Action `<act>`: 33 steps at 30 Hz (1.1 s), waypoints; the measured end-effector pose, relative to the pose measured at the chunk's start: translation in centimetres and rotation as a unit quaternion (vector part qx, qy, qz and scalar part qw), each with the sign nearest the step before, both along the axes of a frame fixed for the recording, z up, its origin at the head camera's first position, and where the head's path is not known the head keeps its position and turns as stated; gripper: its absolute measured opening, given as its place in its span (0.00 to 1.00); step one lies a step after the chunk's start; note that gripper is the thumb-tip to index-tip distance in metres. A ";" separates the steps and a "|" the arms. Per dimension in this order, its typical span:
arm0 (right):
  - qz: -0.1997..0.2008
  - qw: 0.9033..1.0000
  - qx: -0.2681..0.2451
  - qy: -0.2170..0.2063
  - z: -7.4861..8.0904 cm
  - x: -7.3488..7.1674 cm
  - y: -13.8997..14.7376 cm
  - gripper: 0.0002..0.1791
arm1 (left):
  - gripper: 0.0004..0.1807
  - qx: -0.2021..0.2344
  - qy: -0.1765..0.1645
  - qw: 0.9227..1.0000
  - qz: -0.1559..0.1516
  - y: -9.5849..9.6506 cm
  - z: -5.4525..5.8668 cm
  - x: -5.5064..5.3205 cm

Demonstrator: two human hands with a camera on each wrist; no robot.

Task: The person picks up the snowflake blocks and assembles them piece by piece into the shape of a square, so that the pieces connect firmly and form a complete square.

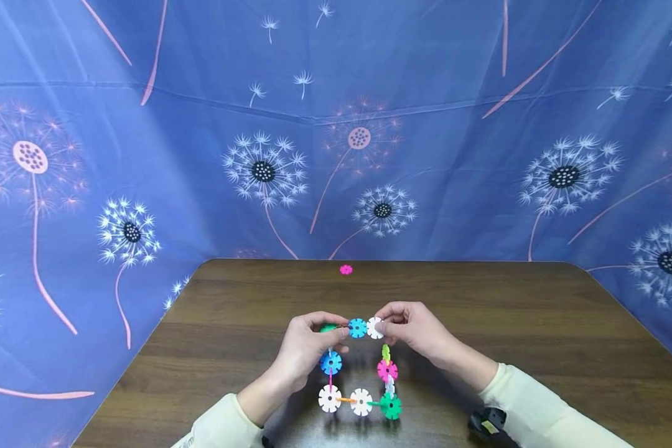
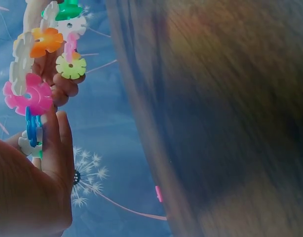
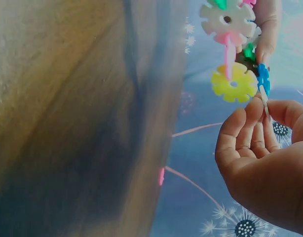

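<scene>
Slotted plastic snowflake discs are linked edge to edge in a roughly square chain. My left hand [image 1: 305, 348] grips its far left corner, where a green disc [image 1: 328, 327] is partly hidden, with fingertips at a blue disc [image 1: 357, 328]. Beside that, a white disc [image 1: 372, 330] is pinched between thumb and fingers of my right hand [image 1: 422, 330]. A yellow-green disc [image 1: 386, 353] ends the right side just below that hand, apart from the white one in the head view. Along the near side run white discs [image 1: 361, 402] and a green corner disc [image 1: 391, 406].
One loose pink disc [image 1: 345, 269] lies near the far edge of the brown wooden table [image 1: 246, 286]. Behind the table hangs a blue dandelion-print cloth [image 1: 448, 124]. A black device [image 1: 488, 423] sits at the right sleeve.
</scene>
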State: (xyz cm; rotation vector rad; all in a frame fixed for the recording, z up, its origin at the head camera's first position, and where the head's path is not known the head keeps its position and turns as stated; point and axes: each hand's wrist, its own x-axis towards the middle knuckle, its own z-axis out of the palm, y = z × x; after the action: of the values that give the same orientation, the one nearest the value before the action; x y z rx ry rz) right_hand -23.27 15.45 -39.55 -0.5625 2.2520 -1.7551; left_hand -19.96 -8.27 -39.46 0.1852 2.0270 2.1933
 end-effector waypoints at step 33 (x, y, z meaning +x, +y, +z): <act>-0.031 0.988 -0.011 0.154 -0.6 1.2 -0.7 0.03 | 0.10 0.000 0.003 1.000 0.001 0.4 0.2 0.5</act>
State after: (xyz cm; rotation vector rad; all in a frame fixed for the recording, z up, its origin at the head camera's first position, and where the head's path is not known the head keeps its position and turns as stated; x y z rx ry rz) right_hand -22.05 14.78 -40.11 -0.8273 2.4788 -1.8324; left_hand -19.45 -7.89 -39.21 0.1905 2.0311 2.1981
